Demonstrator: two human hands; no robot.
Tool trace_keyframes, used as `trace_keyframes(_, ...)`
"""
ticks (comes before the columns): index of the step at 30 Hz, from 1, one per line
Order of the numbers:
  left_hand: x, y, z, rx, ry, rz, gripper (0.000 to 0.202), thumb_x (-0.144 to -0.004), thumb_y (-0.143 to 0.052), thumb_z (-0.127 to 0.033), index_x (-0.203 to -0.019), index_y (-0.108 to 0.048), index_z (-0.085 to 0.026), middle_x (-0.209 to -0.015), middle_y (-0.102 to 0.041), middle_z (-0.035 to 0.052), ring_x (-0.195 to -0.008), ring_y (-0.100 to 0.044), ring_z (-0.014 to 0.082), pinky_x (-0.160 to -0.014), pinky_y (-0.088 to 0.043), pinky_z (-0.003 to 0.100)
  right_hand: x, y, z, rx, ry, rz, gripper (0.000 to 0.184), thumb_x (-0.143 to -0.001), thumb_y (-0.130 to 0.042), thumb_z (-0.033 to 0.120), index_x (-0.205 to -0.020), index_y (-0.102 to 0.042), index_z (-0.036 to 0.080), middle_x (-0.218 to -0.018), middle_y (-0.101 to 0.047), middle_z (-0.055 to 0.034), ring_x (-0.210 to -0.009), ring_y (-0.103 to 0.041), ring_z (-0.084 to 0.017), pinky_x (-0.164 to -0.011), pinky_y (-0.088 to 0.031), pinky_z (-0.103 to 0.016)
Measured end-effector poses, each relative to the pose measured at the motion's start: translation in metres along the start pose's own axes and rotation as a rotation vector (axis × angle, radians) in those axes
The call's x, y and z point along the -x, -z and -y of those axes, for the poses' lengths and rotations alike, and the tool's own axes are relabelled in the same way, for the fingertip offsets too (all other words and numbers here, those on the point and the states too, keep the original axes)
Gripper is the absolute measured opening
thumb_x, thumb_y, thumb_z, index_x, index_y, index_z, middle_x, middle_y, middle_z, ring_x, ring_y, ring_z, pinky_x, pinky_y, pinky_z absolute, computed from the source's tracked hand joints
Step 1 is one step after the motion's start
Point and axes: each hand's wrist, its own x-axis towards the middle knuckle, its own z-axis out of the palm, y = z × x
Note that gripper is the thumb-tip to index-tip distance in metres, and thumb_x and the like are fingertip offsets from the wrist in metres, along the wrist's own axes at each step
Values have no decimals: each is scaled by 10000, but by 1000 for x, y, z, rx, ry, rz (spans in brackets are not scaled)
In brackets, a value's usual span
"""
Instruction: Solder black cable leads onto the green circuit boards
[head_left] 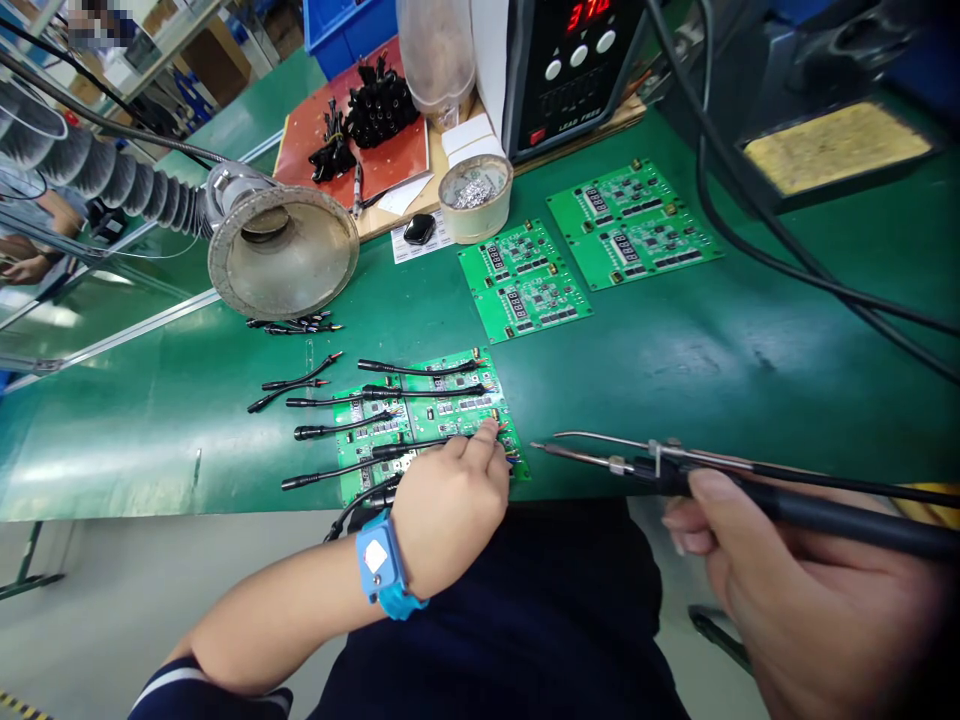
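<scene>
My left hand [450, 515], with a blue wrist strap [384, 568] on it, rests over the near edge of a green circuit board [442, 425]. Its fingers are closed on the wire end of a black cable [330, 475] at the board's right edge. Several other black cables lie across this board and the one joined to its left. In my right hand [810, 610] is a soldering iron [832, 515] with a thin metal tube clamped along it. The iron's tip points left and is apart from the board.
A fume extractor hood [285, 265] stands at left beside loose cables [296, 385]. More circuit boards [525, 280] lie farther back, near a solder station [577, 80] and a round tub [480, 215]. Black cords [787, 240] hang at right before a yellow sponge [840, 145].
</scene>
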Motion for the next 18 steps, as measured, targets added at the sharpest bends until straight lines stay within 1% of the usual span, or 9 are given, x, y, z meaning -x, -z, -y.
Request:
trace_keyframes(5, 0, -1, -2, -11, 14, -14, 193, -825, -520, -142, -983, -612, -79, -1144, -582, 130, -748, -599, 196, -573, -535, 301, -2, -2, 7, 79, 164, 61, 87, -705, -634, 253, -745, -631, 175, -525, -557, 36, -451, -522, -70, -413, -430, -178)
trace_keyframes(7, 1, -2, -4, -22, 25, -23, 186, -822, -525, -142, -974, -614, -80, -1148, -579, 128, -745, -599, 199, -547, -529, 299, -3, -3, 9, 95, 193, 78, 93, -718, -622, 255, -752, -629, 169, -514, -553, 39, -456, -525, -67, -421, -431, -171)
trace_keyframes(12, 2, -3, -6, -47, 40, -48, 172, -827, -518, -138, -960, -614, -85, -1156, -574, 124, -733, -594, 196, -512, -514, 294, -2, -3, 7, 104, 157, 112, 112, -714, -624, 279, -699, -625, 168, -522, -563, 29, -450, -525, -66, -405, -420, -167)
trace_keyframes(14, 3, -4, -6, -48, 38, -54, 173, -829, -515, -139, -964, -611, -88, -1153, -576, 121, -736, -592, 196, -513, -512, 295, 0, -2, 4, 81, 127, 97, 116, -707, -630, 283, -694, -625, 167, -524, -562, 24, -457, -527, -73, -413, -427, -176)
trace_keyframes(18, 3, -5, -6, -48, 36, -56, 177, -822, -524, -133, -971, -607, -84, -1151, -577, 126, -737, -593, 199, -504, -507, 291, 0, -1, 1, -11, -10, 16, 158, -682, -651, 303, -740, -621, 159, -551, -564, 9, -439, -515, -101, -405, -430, -231)
